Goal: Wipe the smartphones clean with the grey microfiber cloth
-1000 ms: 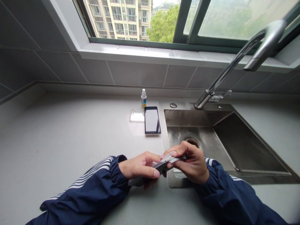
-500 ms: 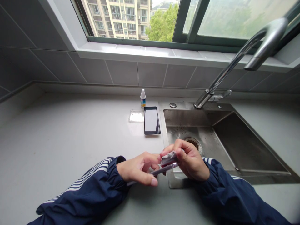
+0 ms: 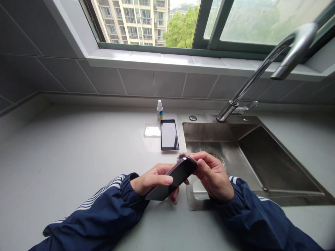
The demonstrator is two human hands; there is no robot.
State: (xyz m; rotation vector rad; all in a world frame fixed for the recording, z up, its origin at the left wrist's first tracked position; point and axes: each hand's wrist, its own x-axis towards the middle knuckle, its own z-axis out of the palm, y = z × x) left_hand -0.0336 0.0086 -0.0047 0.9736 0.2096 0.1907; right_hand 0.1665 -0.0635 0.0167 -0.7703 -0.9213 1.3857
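Well, both hands are closed on a dark smartphone (image 3: 173, 180), which is lifted clear of the counter (image 3: 65, 157) and tilted, with its far corner raised at about 1 o'clock from the middle of the grip. The left hand (image 3: 153, 183) cradles the lower end, its fingers curled beneath and its thumb lying across the dark face. The right hand (image 3: 213, 177) pinches the upper end, with its fingertips (image 3: 200, 162) hooked over the edge. Held from both ends like this, the phone seems steadied while most of its face stays uncovered and in view. Whether a clear case surrounds it is too hard to tell.

At about 12 o'clock from the hands, a second smartphone (image 3: 169, 135) lies flat on the counter, its pale screen facing up. Just beside it at about 11 o'clock is a clear phone case (image 3: 152, 130), and behind them stands a small white-capped spray bottle (image 3: 159, 111). All three look deliberately kept on the counter, away from the wet-looking steel sink (image 3: 191, 118) at about 2 o'clock, under its arched chrome faucet (image 3: 251, 82).
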